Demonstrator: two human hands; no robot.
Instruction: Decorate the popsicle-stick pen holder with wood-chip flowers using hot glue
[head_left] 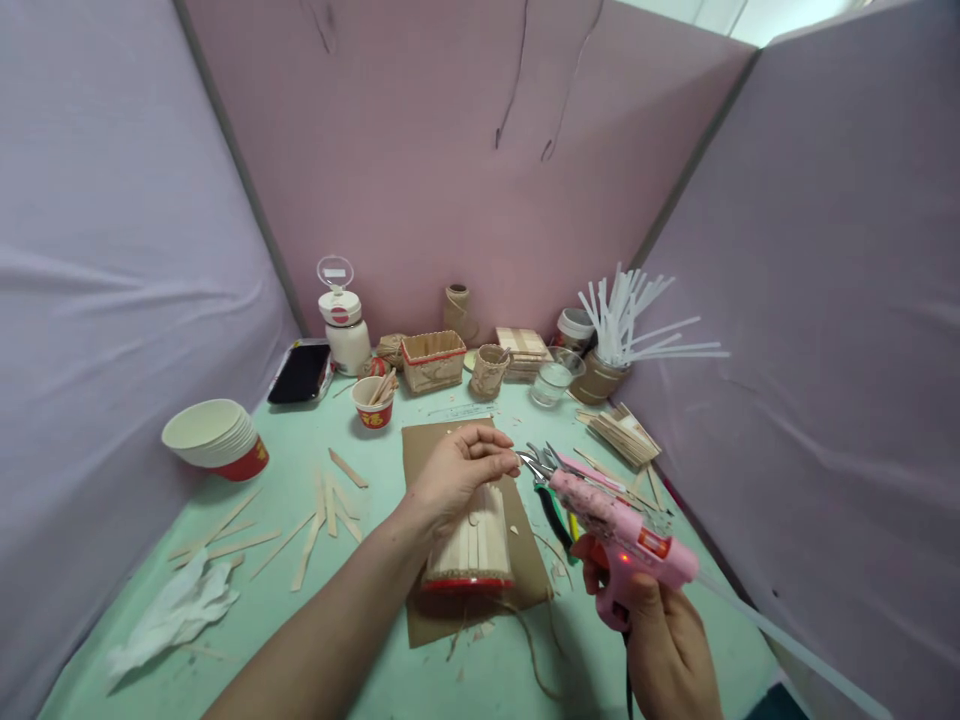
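My left hand point(459, 470) rests on top of a paper cup covered with wooden sticks point(474, 552), which lies on its side on a brown cardboard sheet point(427, 445). Its fingers are curled and pinched together above the sticks; whether they hold anything is hidden. My right hand point(664, 640) grips a pink hot glue gun point(622, 530). The gun's nozzle points left toward my left fingertips and stays a little apart from them.
Loose wooden sticks point(330, 515) and a crumpled tissue point(176, 610) lie at left beside stacked paper bowls point(217, 438). Pliers and scissors point(551, 480) sit right of the cardboard. At the back stand a small basket point(433, 360), a red cup point(373, 402), a glass point(553, 380), glue sticks point(630, 325) and a phone point(301, 372).
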